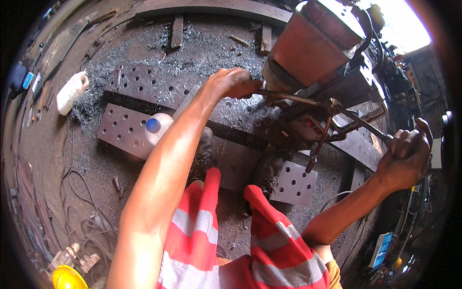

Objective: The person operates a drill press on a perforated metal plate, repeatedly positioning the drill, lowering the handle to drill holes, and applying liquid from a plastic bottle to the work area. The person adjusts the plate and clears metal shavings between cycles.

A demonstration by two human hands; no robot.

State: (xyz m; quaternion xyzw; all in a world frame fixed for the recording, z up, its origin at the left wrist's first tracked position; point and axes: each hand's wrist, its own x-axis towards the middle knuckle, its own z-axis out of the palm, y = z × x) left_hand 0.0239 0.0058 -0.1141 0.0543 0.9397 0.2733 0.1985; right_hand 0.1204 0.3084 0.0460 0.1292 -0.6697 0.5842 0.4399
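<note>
A drill press with an orange-red motor housing [308, 45] stands ahead on the right, above drilled steel plates. Its feed handle [293, 98] has long spokes running out from a hub [332, 104]. My left hand [235, 83] is closed around the left spoke's end. At the right, my right hand [404, 156] grips the end of the opposite spoke [365, 126]. A third spoke [318, 153] points down toward me, with no hand on it. The drill's tip is hidden behind the machine body.
Steel plates with rows of holes [122, 126] lie under my boots [267, 176]. Curly metal shavings [89, 108] cover the floor. A blue-capped bottle [163, 130] sits by my left forearm, a white jug [72, 94] farther left. Cables [91, 204] and a yellow helmet [70, 278] lie lower left.
</note>
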